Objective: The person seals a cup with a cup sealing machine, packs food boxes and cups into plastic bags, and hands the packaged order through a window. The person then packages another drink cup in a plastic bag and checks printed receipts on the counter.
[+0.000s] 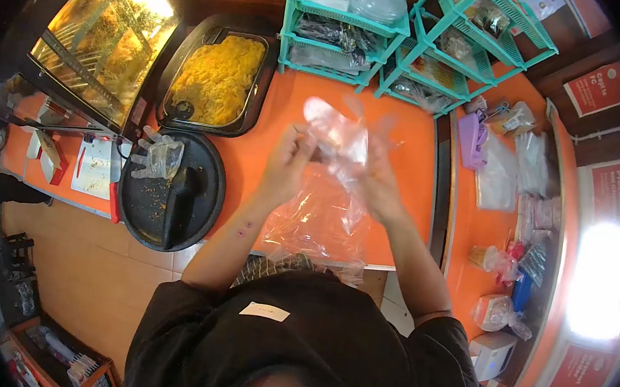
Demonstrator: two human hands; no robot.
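Note:
Both my hands are raised over the orange tabletop around a crumpled piece of clear plastic. It shines in the light, and blur hides whether it is a bag or a glove. My left hand is closed, pinching the left edge of the plastic. On the other side, my right hand grips the plastic, its fingertips smeared by motion. Beneath my hands, a large sheet of clear plastic lies spread and wrinkled, reaching the table's front edge.
To the left, a clear plastic glove rests on a round black tray. Behind it stands a pan of yellow crumbly food beside a lit glass display case. Green tiered racks hold packaging at the back. Bagged goods line the right counter.

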